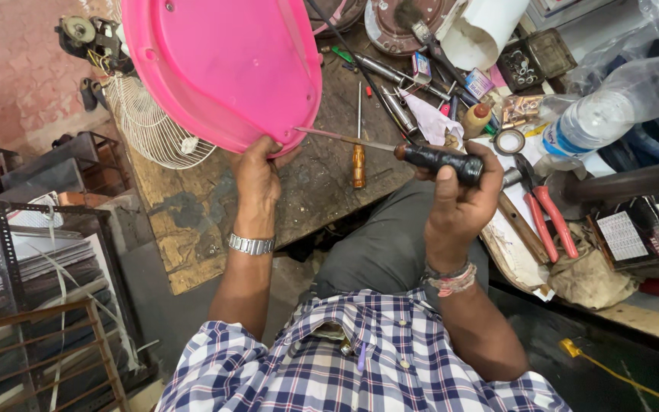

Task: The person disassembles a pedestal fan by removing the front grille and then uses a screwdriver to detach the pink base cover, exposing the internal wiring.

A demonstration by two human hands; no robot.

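Observation:
My left hand [257, 172] grips the lower rim of a large pink plastic shell [226, 65], holding it tilted above the wooden bench. My right hand [459, 194] is closed around the black handle of a long screwdriver [436, 159]. Its thin metal shaft runs left and its tip touches the pink shell's rim just beside my left fingers. A metal watch is on my left wrist, thread bands on my right.
A worn wooden bench [314, 191] holds a wooden-handled screwdriver [358, 164], red-handled pliers [551, 217], a tape roll [509, 141], a plastic water bottle [612, 111] and several small tools. A white wire fan guard [154, 130] sits left. Metal racks [32, 305] stand lower left.

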